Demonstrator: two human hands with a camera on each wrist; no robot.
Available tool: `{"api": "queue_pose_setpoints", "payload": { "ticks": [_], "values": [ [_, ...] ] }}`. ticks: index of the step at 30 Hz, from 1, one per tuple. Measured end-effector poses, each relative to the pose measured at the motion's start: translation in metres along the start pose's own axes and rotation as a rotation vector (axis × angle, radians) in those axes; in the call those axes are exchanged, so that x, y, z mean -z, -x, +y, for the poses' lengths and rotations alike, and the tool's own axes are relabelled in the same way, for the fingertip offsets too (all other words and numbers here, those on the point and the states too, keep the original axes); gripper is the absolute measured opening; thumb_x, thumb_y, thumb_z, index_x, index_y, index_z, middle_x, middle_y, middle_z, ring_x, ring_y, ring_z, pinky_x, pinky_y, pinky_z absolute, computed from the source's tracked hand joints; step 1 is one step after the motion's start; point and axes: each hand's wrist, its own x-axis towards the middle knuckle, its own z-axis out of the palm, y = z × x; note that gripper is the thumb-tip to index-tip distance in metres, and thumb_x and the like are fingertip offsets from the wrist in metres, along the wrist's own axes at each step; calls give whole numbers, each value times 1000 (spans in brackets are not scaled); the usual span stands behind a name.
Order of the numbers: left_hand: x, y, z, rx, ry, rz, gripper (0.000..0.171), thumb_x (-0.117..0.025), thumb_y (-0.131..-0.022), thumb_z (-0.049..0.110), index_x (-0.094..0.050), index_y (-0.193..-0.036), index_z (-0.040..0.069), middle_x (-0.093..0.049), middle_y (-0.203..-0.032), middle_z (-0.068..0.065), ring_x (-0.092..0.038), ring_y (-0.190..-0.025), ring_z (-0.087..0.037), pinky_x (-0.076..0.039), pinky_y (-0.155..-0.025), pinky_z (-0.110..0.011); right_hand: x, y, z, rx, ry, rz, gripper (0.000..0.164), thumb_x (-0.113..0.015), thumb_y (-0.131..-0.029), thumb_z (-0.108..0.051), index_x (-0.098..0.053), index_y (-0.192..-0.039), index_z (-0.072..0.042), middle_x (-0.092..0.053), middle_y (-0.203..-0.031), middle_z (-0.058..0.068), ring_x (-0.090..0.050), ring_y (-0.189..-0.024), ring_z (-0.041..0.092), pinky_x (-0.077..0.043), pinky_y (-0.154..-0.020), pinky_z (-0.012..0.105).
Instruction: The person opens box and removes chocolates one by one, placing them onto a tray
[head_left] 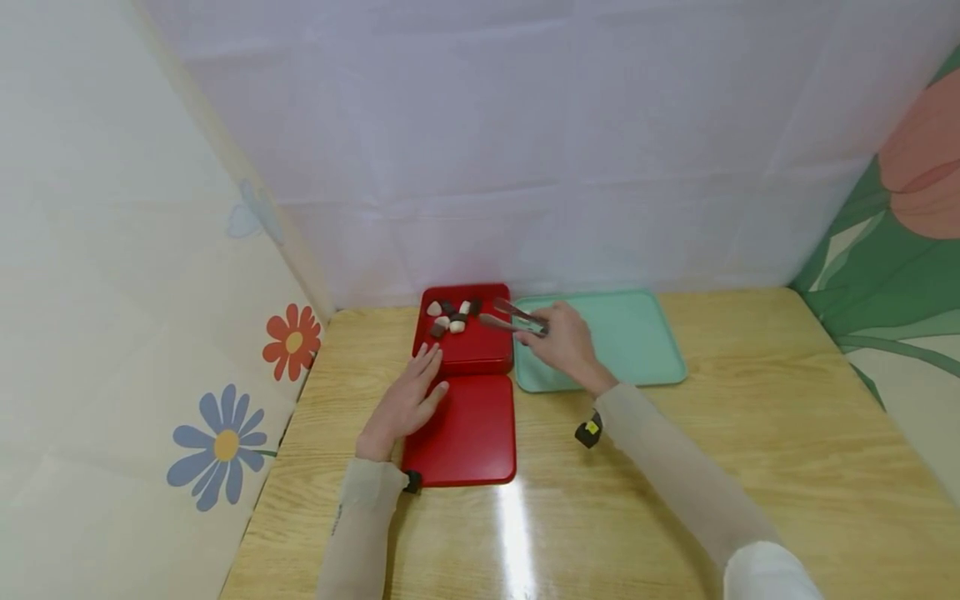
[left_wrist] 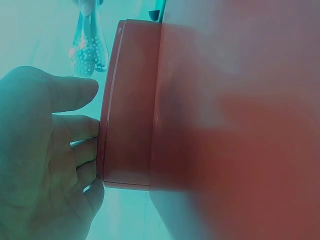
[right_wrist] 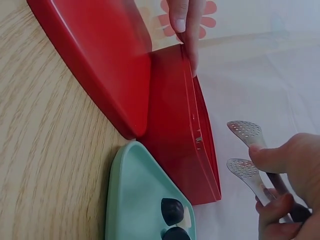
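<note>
My right hand [head_left: 564, 340] grips metal tongs [right_wrist: 245, 171] with perforated ends, held over the right side of an uncovered red tin box [head_left: 480, 337]. The tong tips stand apart with nothing between them. Several small dark brown and white pieces, like chocolates [head_left: 457, 326], lie in the left and back part of the box. My left hand [head_left: 405, 402] rests its straight fingers on the box's front left rim. On a mint green tray [head_left: 626, 337], the right wrist view shows dark chocolates [right_wrist: 172, 211] and a white piece [right_wrist: 187, 218], which my right hand hides in the head view.
A flat red lid [head_left: 476, 442] lies directly in front of the box, below my left hand. The green tray stands against the box's right side. Behind them hangs a pale cloth [head_left: 480, 167] at the wooden table's [head_left: 750, 417] back edge.
</note>
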Motion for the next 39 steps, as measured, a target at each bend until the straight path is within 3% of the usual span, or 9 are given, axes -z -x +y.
{"api": "queue_pose_setpoints", "payload": {
  "ticks": [5,13,22,27,34,39],
  "values": [
    [1,0,0,5,5,-1,69,-53,-112,33,-29,-167,0,-22,-178,-14,-12,-167,-37,-20,-133,-56,-1,-3,-6,12,7,-21,38,-85,-92,-40,-83,-115,-10,-76,-99,9,-62,-85,22,-50,-66,35],
    [0,1,1,2,-1,3,70,-55,-111,31,-29,-167,-1,-22,-178,-15,-12,-167,-38,-22,-132,-58,-6,-9,-12,-6,-5,-56,40,-83,-94,-38,-81,-120,-8,-82,-106,8,-64,-70,18,-43,-52,27],
    [2,0,2,12,-2,-4,70,-54,-111,34,-29,-167,1,-22,-178,-14,-12,-167,-36,-23,-132,-57,-12,-14,-16,19,-1,-76,42,-81,-95,-42,-80,-120,-8,-81,-108,9,-74,-85,20,-53,-61,29],
    [2,0,3,15,0,-5,71,-56,-110,32,-28,-168,1,-21,-178,-14,-11,-167,-37,-24,-132,-58,-18,-19,-18,14,22,-91,43,-79,-96,-44,-79,-123,-10,-81,-110,9,-69,-79,19,-48,-55,27],
    [2,1,3,5,2,6,71,-58,-109,30,-30,-167,-1,-22,-178,-14,-12,-167,-38,-25,-131,-59,-26,-25,-26,6,78,-112,39,-81,-96,-40,-80,-124,-13,-75,-94,1,-58,-69,16,-42,-50,26],
    [2,1,3,3,-1,4,71,-56,-110,32,-29,-167,-1,-22,-178,-15,-12,-166,-38,-25,-131,-58,-30,-28,-30,22,108,-123,38,-81,-96,-35,-79,-127,-12,-73,-91,2,-54,-67,16,-39,-50,27]
  ]
}}
